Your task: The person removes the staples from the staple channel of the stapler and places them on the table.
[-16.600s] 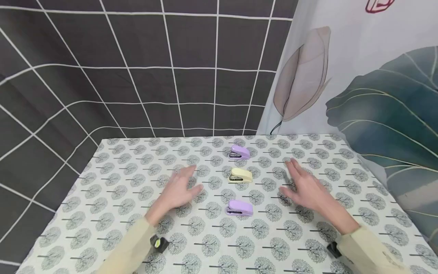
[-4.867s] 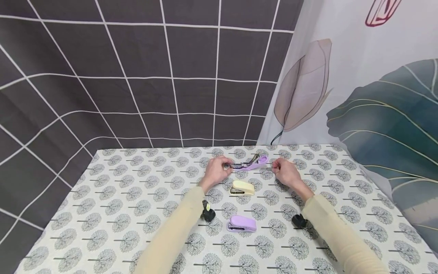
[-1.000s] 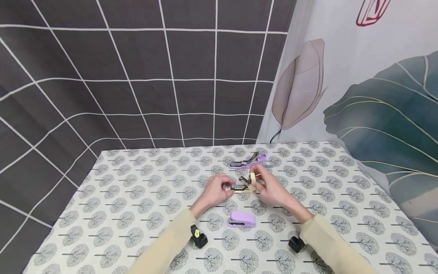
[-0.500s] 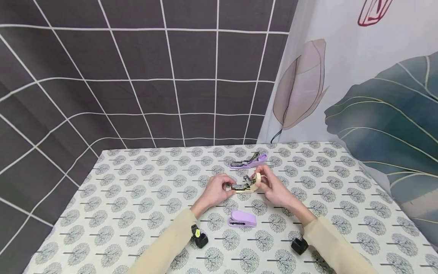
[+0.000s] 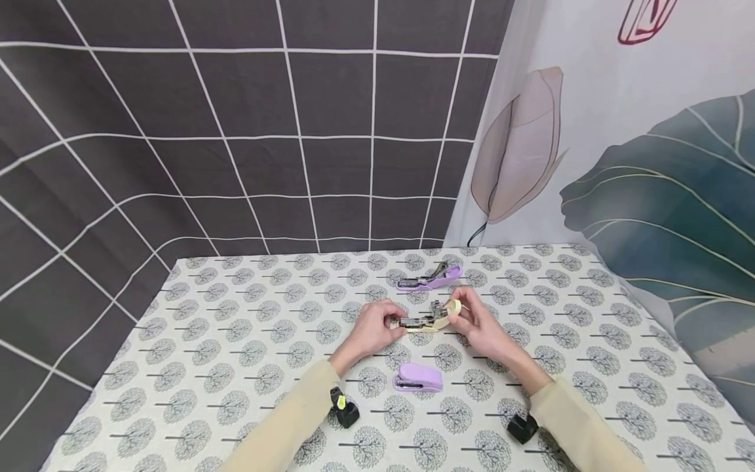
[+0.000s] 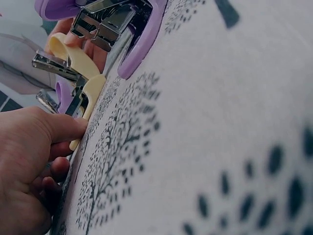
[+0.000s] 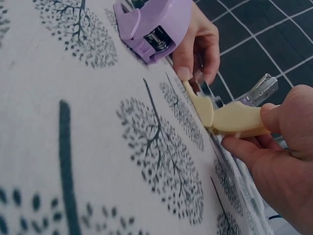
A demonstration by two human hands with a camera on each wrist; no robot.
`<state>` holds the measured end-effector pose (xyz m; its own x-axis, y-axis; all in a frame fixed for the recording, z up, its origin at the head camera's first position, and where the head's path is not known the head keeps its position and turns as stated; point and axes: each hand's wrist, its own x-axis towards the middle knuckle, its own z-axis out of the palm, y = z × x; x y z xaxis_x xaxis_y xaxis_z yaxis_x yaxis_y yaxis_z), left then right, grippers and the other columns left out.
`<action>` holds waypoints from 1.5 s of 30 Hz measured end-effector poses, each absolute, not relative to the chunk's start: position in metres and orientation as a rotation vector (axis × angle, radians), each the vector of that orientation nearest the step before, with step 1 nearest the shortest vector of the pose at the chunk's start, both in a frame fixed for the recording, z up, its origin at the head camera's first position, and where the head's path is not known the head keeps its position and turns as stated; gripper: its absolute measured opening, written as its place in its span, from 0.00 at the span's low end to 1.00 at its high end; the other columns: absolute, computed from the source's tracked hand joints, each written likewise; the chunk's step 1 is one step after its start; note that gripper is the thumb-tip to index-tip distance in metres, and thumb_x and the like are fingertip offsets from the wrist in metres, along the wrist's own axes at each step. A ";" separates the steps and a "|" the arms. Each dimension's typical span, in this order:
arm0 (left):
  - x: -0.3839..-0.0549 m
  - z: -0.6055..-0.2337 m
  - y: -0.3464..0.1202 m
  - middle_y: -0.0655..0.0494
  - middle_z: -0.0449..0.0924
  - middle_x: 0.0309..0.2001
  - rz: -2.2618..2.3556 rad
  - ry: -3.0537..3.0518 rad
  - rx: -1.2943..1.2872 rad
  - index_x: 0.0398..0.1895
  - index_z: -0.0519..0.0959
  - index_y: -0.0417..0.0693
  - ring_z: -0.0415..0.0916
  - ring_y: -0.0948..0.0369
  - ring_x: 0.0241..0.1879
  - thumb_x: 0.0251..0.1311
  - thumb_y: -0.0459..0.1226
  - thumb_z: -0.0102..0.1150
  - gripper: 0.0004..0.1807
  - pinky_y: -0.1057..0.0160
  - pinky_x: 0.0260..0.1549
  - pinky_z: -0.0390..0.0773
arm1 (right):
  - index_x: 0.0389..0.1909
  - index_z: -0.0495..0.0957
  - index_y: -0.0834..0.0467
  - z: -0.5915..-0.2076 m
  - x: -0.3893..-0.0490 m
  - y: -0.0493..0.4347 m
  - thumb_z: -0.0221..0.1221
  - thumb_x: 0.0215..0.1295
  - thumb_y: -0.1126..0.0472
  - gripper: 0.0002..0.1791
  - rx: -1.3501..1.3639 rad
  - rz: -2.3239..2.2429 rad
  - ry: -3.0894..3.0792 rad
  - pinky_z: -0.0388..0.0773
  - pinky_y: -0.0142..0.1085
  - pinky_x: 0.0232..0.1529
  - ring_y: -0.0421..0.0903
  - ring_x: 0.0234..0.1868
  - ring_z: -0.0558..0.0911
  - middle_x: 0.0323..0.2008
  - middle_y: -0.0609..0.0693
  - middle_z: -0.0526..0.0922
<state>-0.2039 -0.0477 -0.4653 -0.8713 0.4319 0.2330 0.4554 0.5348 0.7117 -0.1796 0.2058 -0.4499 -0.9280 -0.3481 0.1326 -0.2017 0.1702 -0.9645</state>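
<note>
A cream-yellow stapler (image 5: 442,323) lies on the table, its top cover swung up and back past upright. My left hand (image 5: 374,324) pinches the end of its base between thumb and fingers. With thumb and fingertips my right hand (image 5: 480,328) grips the raised cover (image 7: 239,119), tilted back to the right. Between cover and base, the metal magazine parts stand apart in the left wrist view. Beyond lies a purple stapler (image 5: 436,281), spread open and untouched. Nearer to me sits a second purple stapler (image 5: 419,376), its cover down.
A white cloth with grey tree prints (image 5: 248,380) covers the table. Behind it hangs a dark curtain with a white grid (image 5: 330,164). At the right hangs a pale curtain with leaf prints (image 5: 660,183).
The yellow stapler was closed and untouched at first; its cover now leans far back, moved rightward by my right hand. The far purple stapler was opened and released.
</note>
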 end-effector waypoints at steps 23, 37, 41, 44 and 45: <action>-0.205 -0.469 -0.049 0.57 0.80 0.32 -1.293 -2.683 -0.826 0.41 0.86 0.41 0.65 0.69 0.22 0.48 0.29 0.73 0.14 0.67 0.28 0.69 | 0.54 0.58 0.72 -0.458 -0.173 0.217 0.50 0.65 0.81 0.19 -0.416 -1.930 2.286 0.77 0.35 0.53 0.51 0.50 0.80 0.49 0.68 0.71; -0.206 -0.466 -0.050 0.60 0.79 0.33 -1.319 -2.721 -0.791 0.43 0.85 0.43 0.66 0.68 0.23 0.50 0.30 0.74 0.15 0.67 0.29 0.69 | 0.46 0.72 0.73 -0.421 -0.155 0.189 0.60 0.54 0.83 0.18 -0.960 -1.576 3.216 0.78 0.33 0.41 0.52 0.38 0.79 0.41 0.63 0.77; -0.205 -0.466 -0.050 0.60 0.79 0.32 -1.322 -2.724 -0.785 0.43 0.86 0.43 0.66 0.68 0.23 0.50 0.30 0.74 0.15 0.67 0.29 0.69 | 0.42 0.76 0.70 -0.419 -0.150 0.172 0.57 0.60 0.81 0.11 -0.868 -1.690 3.028 0.78 0.29 0.29 0.48 0.27 0.80 0.31 0.59 0.81; -0.204 -0.467 -0.049 0.60 0.78 0.32 -1.324 -2.716 -0.787 0.43 0.86 0.43 0.66 0.68 0.23 0.49 0.29 0.74 0.16 0.67 0.28 0.70 | 0.43 0.76 0.70 -0.421 -0.148 0.163 0.55 0.64 0.79 0.08 -0.668 -1.715 2.894 0.78 0.31 0.22 0.50 0.22 0.80 0.29 0.59 0.81; -0.203 -0.467 -0.049 0.61 0.78 0.32 -1.325 -2.716 -0.783 0.43 0.86 0.43 0.66 0.68 0.23 0.49 0.29 0.74 0.16 0.67 0.28 0.70 | 0.44 0.76 0.71 -0.423 -0.148 0.160 0.55 0.65 0.78 0.08 -0.611 -1.706 2.851 0.78 0.32 0.22 0.49 0.22 0.80 0.29 0.60 0.81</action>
<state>-0.2033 -0.0492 -0.4672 -0.8739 0.4281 0.2302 0.4448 0.5137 0.7336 -0.1479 0.1603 -0.4227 -0.9075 -0.1828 0.3782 -0.4196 0.4326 -0.7980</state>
